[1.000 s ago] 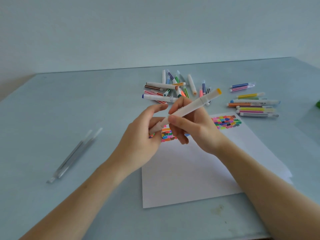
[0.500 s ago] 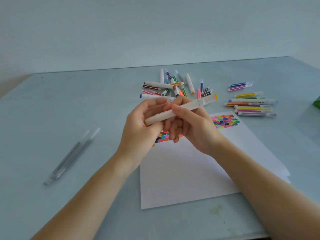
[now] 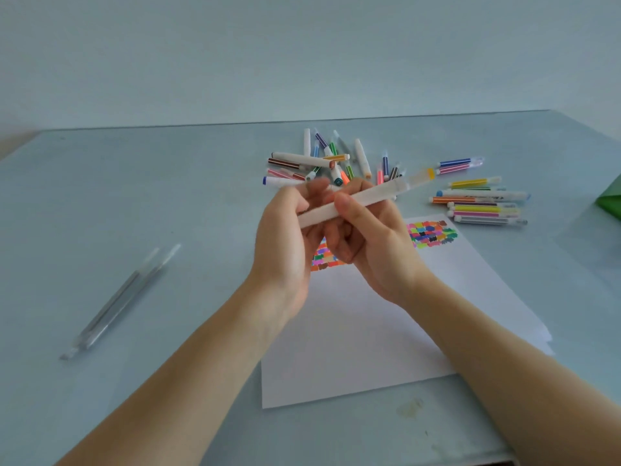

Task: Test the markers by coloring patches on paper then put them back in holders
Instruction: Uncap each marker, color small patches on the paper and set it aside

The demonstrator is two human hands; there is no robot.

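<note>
Both hands hold one long white marker (image 3: 369, 195) with a yellow-orange cap end, raised above the paper and slanting up to the right. My right hand (image 3: 366, 243) pinches its middle between thumb and fingers. My left hand (image 3: 285, 237) curls around its lower left end; the fingers there are blurred. Below lies a white paper sheet (image 3: 369, 324) with colored patches (image 3: 431, 233) at its far edge, partly hidden by my hands.
A loose pile of markers (image 3: 329, 163) lies behind my hands, and a second group (image 3: 480, 200) lies to the right. A clear holder (image 3: 117, 301) lies on the left of the blue-grey table (image 3: 134, 203). A green object (image 3: 610, 200) sits at the right edge.
The marker has tilted a little as my hands shifted along it; my left fingers moved around its lower end. Hands stay raised over the paper.
</note>
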